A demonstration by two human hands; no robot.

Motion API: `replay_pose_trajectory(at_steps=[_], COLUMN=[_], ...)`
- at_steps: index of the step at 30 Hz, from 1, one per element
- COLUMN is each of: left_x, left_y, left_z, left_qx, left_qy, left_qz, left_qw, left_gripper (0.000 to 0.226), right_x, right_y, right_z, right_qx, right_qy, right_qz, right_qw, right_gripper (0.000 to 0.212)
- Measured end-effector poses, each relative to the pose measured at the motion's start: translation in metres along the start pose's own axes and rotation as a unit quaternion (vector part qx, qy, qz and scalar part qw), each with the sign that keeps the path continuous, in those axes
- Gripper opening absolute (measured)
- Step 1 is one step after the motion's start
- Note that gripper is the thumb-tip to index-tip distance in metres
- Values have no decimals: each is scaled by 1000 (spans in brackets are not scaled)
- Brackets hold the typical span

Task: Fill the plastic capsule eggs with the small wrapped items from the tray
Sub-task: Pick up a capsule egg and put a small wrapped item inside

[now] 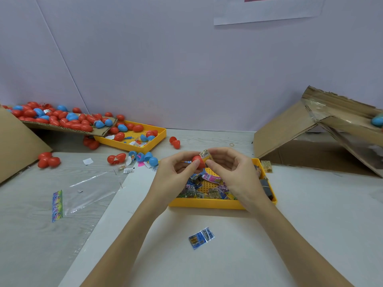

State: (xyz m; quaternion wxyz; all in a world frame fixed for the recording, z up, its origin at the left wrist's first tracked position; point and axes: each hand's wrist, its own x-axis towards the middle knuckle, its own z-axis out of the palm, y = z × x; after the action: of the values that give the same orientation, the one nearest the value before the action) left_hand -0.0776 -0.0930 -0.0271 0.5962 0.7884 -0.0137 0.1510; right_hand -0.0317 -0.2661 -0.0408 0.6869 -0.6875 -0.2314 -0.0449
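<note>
— Holding anything, those two hands?
— Yes. The left hand (176, 166) has its thumb and fingers curled round a red capsule egg half (198, 161), just above the far edge of the near yellow tray (207, 204). The right hand (228, 166) pinches a yellow wrapped item (207, 155) at the egg's open side; the packet touches the red plastic, though I cannot tell how far in it sits.
— And the rest of the wrapped items?
— A heap of small wrapped packets (209, 188) lies in that near tray, under the hands. One blue packet (201, 238) lies alone on the white sheet (310, 224), nearer than the tray.
— Where are the other eggs?
— Far left: a pile of red and blue eggs (58, 118) on a cardboard flap (62, 127), spilling into a second yellow tray (154, 139). A few opened blue halves (145, 157) and red eggs (48, 160) lie loose on the table between.
— Anything on the right?
— A tilted cardboard box (290, 129), with a blue egg (377, 121) at the picture's right edge.
</note>
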Motion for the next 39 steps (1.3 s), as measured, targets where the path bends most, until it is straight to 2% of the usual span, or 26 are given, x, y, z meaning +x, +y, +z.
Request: replay_pose_trajectory(at_steps=[8, 13, 16, 18, 21, 23, 25, 28, 30, 35, 39], left_x=[0, -3, -3, -3, -4, -6, -5, -5, -5, -5, -5], left_y=[-2, -3, -3, -1, 3, 4, 4, 3, 3, 3, 5], left_z=[1, 6, 7, 7, 8, 9, 8, 6, 7, 6, 4], left_qx=[-8, 4, -3, -12, 11, 18, 21, 31, 26, 17, -10], left_qy=[8, 45, 43, 31, 17, 20, 31, 42, 36, 23, 20], left_qz=[14, 85, 105, 105, 149, 182, 191, 197, 198, 201, 199], left_qw=[1000, 995, 994, 994, 989, 983, 981, 979, 979, 979, 980], left_gripper=[30, 30, 33, 41, 46, 43, 41, 39, 40, 43, 44], right_x=[0, 0, 1, 3, 2, 0, -1, -3, -4, -6, -7], right_y=[-2, -5, -9, -12, -19, -24, -26, -28, -29, -34, -36], right_z=[2, -1, -2, -3, -4, -2, 2, 7, 8, 10, 12], right_qx=[-7, 3, 40, 139, 312, 362, 398, 452, 447, 402, 415], right_qy=[-8, -18, -25, -13, -82, -118, -122, -124, -126, -134, -125], right_qz=[13, 37, 80, 149, 233, 262, 284, 315, 325, 330, 335], right_qw=[1000, 999, 996, 979, 917, 887, 864, 826, 824, 843, 837], right_gripper=[27, 28, 30, 42, 43, 35, 30, 38, 43, 33, 31])
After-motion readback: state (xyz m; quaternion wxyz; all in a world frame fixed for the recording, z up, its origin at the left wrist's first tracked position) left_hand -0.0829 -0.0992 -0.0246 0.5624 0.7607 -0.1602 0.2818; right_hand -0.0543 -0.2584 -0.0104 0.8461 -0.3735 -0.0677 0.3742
